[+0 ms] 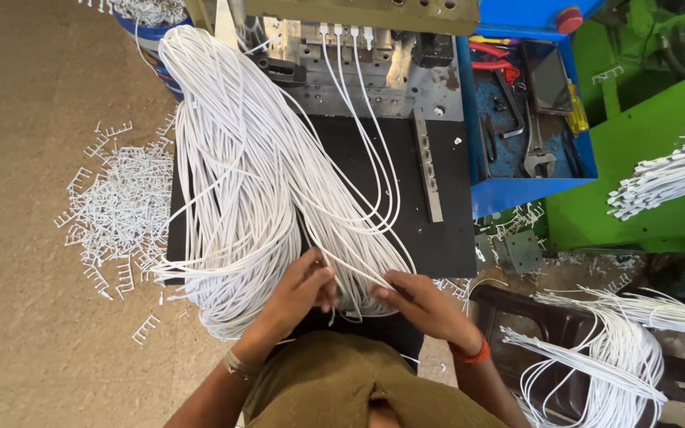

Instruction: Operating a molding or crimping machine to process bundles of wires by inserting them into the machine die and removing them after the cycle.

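Left hand [304,287] and right hand [415,299] each closed, pinching white cables [239,182] from the bundle lying on the black table [445,238].

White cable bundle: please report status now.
Left hand and right hand pinching thin white cables. Big white cable bundle on black mat. Nothing blocking.

We've got white cables [239,182] piled on a black table [445,238], white plastic scraps [116,210] on the tan speckled floor [25,158], a blue tray [517,194] beside a green machine [636,158], plus an orange wristband [473,354].
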